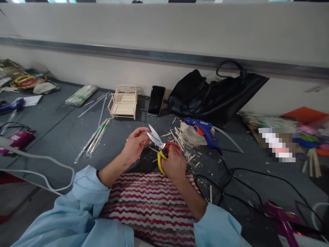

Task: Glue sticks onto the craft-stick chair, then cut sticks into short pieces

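My right hand (174,164) is closed round the yellow and red handles of a pair of shears (158,143), whose blades stand open and point up and left. My left hand (135,143) pinches a short thin wooden stick at the blades' mouth; the stick itself is too small to see well. Both hands hover over a red and white striped cloth (149,202) on the grey table (59,133). Cut stick pieces (180,135) lie scattered just beyond the hands.
A small stick-built bench model (123,102) and a black phone (156,100) sit at the back. A blue glue gun (203,132) rests right of the hands, a black bag (213,94) behind it. Wrapped chopsticks (95,137) lie left. Black cables (244,181) trail right, white cable (43,171) left.
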`<control>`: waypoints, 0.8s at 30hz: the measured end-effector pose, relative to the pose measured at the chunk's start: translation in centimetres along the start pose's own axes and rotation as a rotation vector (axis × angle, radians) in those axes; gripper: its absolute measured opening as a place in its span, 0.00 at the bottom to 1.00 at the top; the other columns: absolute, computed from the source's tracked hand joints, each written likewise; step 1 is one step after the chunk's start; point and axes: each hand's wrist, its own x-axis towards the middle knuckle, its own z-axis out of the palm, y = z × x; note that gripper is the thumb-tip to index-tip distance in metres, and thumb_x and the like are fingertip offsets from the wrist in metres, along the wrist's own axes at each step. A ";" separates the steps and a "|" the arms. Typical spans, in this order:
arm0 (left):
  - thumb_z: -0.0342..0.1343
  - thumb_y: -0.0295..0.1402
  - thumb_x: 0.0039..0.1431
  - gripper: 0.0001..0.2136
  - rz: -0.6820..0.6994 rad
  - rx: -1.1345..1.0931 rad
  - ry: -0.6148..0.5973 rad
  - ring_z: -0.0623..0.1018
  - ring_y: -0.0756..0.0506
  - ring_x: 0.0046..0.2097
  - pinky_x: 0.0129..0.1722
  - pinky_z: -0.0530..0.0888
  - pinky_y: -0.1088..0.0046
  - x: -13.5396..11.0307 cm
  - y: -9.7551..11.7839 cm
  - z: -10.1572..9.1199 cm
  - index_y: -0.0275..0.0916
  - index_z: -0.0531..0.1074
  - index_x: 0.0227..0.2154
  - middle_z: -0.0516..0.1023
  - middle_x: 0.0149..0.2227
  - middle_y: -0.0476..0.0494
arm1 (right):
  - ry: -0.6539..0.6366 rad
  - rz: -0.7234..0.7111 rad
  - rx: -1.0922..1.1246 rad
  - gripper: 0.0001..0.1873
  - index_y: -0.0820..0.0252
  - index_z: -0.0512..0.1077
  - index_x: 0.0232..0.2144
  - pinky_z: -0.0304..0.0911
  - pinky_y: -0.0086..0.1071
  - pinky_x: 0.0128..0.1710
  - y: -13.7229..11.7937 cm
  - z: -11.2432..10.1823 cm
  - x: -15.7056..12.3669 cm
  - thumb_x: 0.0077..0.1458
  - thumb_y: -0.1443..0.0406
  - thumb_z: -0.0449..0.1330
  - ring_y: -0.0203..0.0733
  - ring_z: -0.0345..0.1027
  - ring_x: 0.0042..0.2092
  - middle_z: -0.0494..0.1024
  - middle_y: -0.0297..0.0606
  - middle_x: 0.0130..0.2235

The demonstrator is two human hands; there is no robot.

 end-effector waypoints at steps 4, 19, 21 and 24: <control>0.65 0.27 0.42 0.11 0.002 0.018 -0.003 0.75 0.54 0.27 0.29 0.73 0.79 0.0 0.0 0.0 0.36 0.72 0.31 0.77 0.28 0.50 | 0.021 -0.007 0.009 0.13 0.63 0.68 0.39 0.53 0.31 0.34 0.0 0.0 0.0 0.49 0.63 0.57 0.43 0.67 0.37 0.74 0.41 0.32; 0.65 0.27 0.41 0.14 0.025 0.091 0.013 0.75 0.53 0.27 0.30 0.75 0.76 -0.3 -0.3 -0.1 0.37 0.70 0.33 0.75 0.26 0.51 | -0.056 -0.026 -0.017 0.15 0.64 0.67 0.40 0.56 0.32 0.38 -0.4 -0.5 0.1 0.49 0.64 0.56 0.46 0.67 0.41 0.75 0.46 0.36; 0.65 0.27 0.41 0.14 0.032 0.104 0.014 0.75 0.53 0.27 0.30 0.75 0.75 -0.3 -0.4 -0.1 0.37 0.70 0.32 0.74 0.26 0.52 | -0.084 -0.024 -0.023 0.15 0.64 0.66 0.40 0.56 0.32 0.38 -0.5 -0.8 0.1 0.49 0.64 0.56 0.46 0.67 0.41 0.75 0.46 0.36; 0.64 0.26 0.40 0.13 0.055 0.113 0.014 0.74 0.53 0.26 0.29 0.75 0.75 -0.4 -0.3 0.0 0.37 0.69 0.30 0.73 0.23 0.54 | -0.131 -0.003 -0.024 0.14 0.64 0.67 0.40 0.56 0.32 0.37 -0.6 -1.1 0.2 0.50 0.63 0.56 0.45 0.69 0.40 0.76 0.46 0.36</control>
